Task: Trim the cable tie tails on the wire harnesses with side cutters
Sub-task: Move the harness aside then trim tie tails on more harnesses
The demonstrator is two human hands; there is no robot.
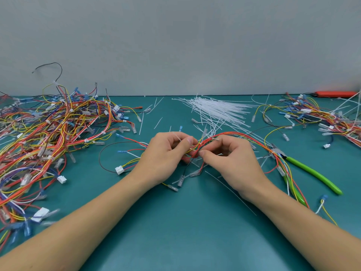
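Observation:
A wire harness (pixel 230 134) of red, yellow and orange wires lies across the middle of the teal table. My left hand (pixel 166 155) pinches its bundle together with a thin white cable tie (pixel 178 137) near the thumb. My right hand (pixel 230 159) pinches the same bundle just to the right, thumb and forefinger closed on the wires. The side cutters (pixel 312 171) with green handles lie on the table to the right of my right hand, partly under the harness wires, held by neither hand.
A large pile of harnesses (pixel 48 137) fills the left side. A smaller harness pile (pixel 320 118) sits at the far right. Loose white cable ties (pixel 218 110) are heaped at the back centre. An orange tool (pixel 335 94) lies by the wall. Cut tie tails are scattered about.

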